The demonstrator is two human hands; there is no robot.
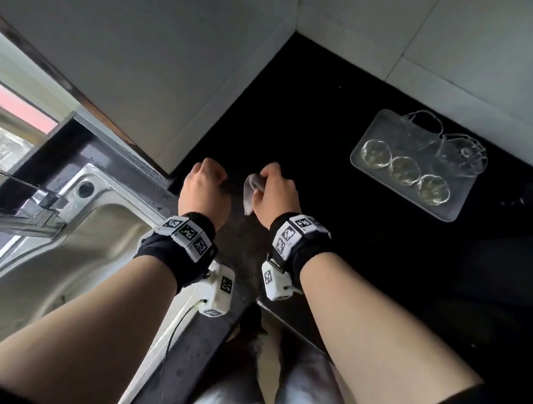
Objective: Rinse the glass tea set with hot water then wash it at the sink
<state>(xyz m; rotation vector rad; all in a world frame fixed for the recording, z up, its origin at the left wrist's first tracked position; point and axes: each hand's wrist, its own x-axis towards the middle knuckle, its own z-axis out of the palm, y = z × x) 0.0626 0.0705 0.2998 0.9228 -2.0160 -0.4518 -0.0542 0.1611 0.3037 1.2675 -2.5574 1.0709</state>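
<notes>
Both hands hover close together over the dark countertop (323, 118), just right of the sink (78, 252). The left hand (205, 187) has its fingers curled tight into a fist, and nothing shows inside it. The right hand (278, 193) pinches a small pale cloth (251, 192) between thumb and bent fingers, the cloth hanging down on the side facing the left hand. Each wrist wears a black band with white marker blocks (186, 232) (the right one (293, 233) sits much the same). The glass tea set lies well apart from the hands, to the far right on the counter: a clear glass tray (458, 210) carries three small glass cups in a row, the left cup (375, 154), the middle cup (405, 170) and the right cup (433, 189), all upright. Behind them on the tray stands a glass teapot (463, 157), and beside it another clear glass piece (421, 125) whose shape is hard to make out. A metal faucet (24, 215) reaches over the sink at the far left.
</notes>
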